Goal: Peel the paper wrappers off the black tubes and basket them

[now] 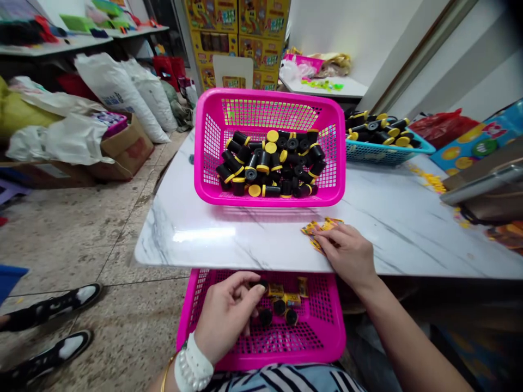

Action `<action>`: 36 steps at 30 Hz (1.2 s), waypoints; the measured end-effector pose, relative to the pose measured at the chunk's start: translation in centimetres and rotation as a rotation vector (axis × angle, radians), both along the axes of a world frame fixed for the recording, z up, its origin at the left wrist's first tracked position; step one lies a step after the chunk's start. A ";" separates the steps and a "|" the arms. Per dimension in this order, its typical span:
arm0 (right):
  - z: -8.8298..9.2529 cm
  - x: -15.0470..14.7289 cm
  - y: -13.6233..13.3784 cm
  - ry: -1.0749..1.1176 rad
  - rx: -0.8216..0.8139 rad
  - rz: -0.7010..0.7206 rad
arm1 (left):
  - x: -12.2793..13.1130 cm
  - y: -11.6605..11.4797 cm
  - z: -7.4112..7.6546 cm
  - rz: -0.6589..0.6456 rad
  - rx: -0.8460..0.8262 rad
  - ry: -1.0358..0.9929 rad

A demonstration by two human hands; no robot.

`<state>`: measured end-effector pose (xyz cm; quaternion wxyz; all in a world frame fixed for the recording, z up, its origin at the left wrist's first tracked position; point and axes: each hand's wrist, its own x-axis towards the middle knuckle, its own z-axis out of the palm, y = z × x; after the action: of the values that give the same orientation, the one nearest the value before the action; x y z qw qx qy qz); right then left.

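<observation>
My left hand (231,310) is closed around a small black cylinder (260,284), above the lower pink basket (322,351). In that basket lie several black cylinders and a few yellow wrapped pieces (292,299). My right hand (347,253) pinches at small yellow-orange wrappers (316,228) near the front edge of the white marbled table (253,239). Behind them, the upper pink basket (269,202) stands on the table and holds several black cylinders with yellow caps (263,161).
A blue basket (379,152) of capped black cylinders is at the right, near a red bag (445,128) and a blue box (482,141). Yellow cartons (261,43) are stacked behind. White sacks (118,95) and another person's shoes (61,305) are at the left.
</observation>
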<state>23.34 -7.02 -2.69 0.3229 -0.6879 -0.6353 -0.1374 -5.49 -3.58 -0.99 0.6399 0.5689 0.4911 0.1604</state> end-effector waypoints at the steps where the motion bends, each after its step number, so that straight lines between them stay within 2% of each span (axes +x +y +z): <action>1: 0.3 -0.8 -0.1 0.007 0.032 0.014 | 0.5 0.3 0.8 0.007 -0.013 -0.041; 3: 1.0 -3.0 -0.3 0.027 0.100 0.074 | 1.8 1.2 2.1 0.007 -0.016 -0.120; 5: 1.8 -5.4 -0.5 0.042 0.149 0.164 | 3.3 2.4 2.7 0.011 -0.004 -0.196; 7: 2.4 -7.5 -0.6 0.077 0.178 0.243 | 4.4 3.7 2.8 0.015 0.010 -0.253; 9: 2.7 -8.8 -0.5 0.206 0.169 0.267 | 4.8 4.8 2.6 0.056 0.018 -0.301; 11: 2.6 -9.3 -0.2 0.459 0.071 0.248 | 4.5 5.5 2.4 0.070 0.034 -0.329; 14: 2.5 -9.3 0.5 0.855 -0.174 0.257 | 3.9 5.8 2.2 -0.004 0.088 -0.305; 15: 2.5 -9.3 0.8 0.933 -0.224 0.267 | 3.8 5.6 2.2 -0.007 0.105 -0.291; 17: 2.6 -9.6 1.3 0.992 -0.235 0.255 | 3.6 4.9 2.3 0.079 0.139 -0.273; 19: 2.5 -10.1 1.5 0.980 -0.148 0.192 | 3.5 3.9 2.5 0.229 0.201 -0.261; 21: 2.3 -10.6 1.5 0.950 -0.068 0.136 | 3.3 2.8 2.7 0.323 0.308 -0.235; 24: 2.0 -11.0 1.3 0.897 -0.048 0.115 | 3.0 1.6 2.9 0.315 0.466 -0.213; 27: 2.0 -11.3 1.2 0.833 -0.022 0.133 | 3.1 1.1 2.7 0.294 0.545 -0.225; 32: 2.0 -11.6 0.9 0.633 0.048 0.227 | 3.4 1.2 2.3 0.340 0.554 -0.251; 36: 1.7 -11.7 1.0 0.484 0.083 0.344 | 3.0 1.7 2.3 0.363 0.480 -0.236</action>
<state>11.67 -5.98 -0.99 0.5113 -0.5691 -0.6410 0.0616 -2.52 -1.92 1.31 0.5009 0.5841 0.4552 0.4480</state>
